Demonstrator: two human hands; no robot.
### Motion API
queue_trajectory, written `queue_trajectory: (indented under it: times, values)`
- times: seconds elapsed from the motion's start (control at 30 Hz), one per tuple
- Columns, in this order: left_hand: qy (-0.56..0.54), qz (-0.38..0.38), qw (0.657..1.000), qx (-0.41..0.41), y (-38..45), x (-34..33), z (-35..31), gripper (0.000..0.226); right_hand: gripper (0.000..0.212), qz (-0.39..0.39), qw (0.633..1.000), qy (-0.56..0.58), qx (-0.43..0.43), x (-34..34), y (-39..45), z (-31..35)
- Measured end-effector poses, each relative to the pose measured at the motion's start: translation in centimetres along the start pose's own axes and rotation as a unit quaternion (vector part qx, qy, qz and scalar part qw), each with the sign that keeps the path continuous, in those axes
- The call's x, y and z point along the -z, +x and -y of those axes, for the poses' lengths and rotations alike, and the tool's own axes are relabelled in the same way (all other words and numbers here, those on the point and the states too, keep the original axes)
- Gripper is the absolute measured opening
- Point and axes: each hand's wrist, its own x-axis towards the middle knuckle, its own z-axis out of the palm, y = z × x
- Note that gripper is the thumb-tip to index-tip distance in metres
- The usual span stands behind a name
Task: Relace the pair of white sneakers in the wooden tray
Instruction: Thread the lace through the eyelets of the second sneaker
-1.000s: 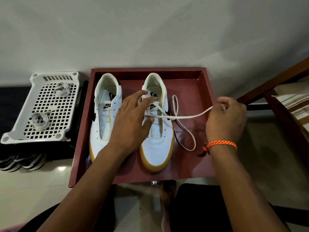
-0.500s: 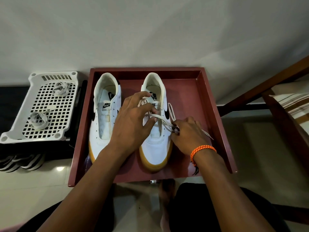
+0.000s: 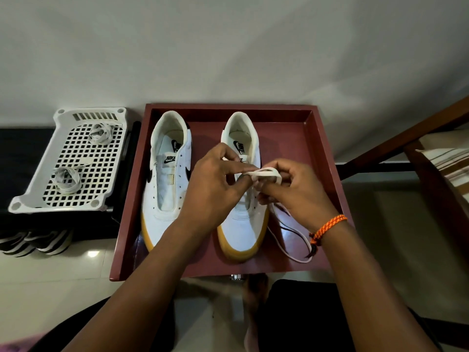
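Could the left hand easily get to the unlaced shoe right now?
Probably yes: the unlaced shoe lies open just beside the left hand with nothing between, but that hand is pinching the lace and must let go first.

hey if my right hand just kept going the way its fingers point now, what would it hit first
Probably your left hand. The right hand points leftward over the right sneaker, both pinching the lace, fingertips nearly meeting. Depth is unclear.

Two sneakers lie side by side in the tray [image 3: 327, 158], the left sneaker [image 3: 162, 199] near its left wall, the right sneaker [image 3: 243, 232] toward its middle (a lace [image 3: 286, 240] trails beside it). Left of the tray sits a basket [image 3: 33, 199] holding two coiled laces [image 3: 66, 179].
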Motion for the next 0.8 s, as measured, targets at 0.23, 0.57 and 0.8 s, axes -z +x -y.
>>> queue_trajectory:
  times: [0.23, 0.57, 0.8]
  values:
    - [-0.081, 0.044, 0.994, 0.061, 0.0, 0.0, -0.3, 0.030, 0.036, 0.034, 0.996, 0.051, 0.068, -0.6, 0.1, 0.5]
    - [-0.012, 0.021, 0.999, 0.038, 0.0, 0.0, 0.2, 0.017, 0.014, 0.013, 0.993, -0.073, 0.096, 0.5, -0.2, 0.9]
    - [-0.130, 0.116, 0.984, 0.021, -0.5, 0.1, -1.7, 0.035, 0.018, 0.053, 0.992, -0.042, 0.103, 0.8, -0.5, 1.8]
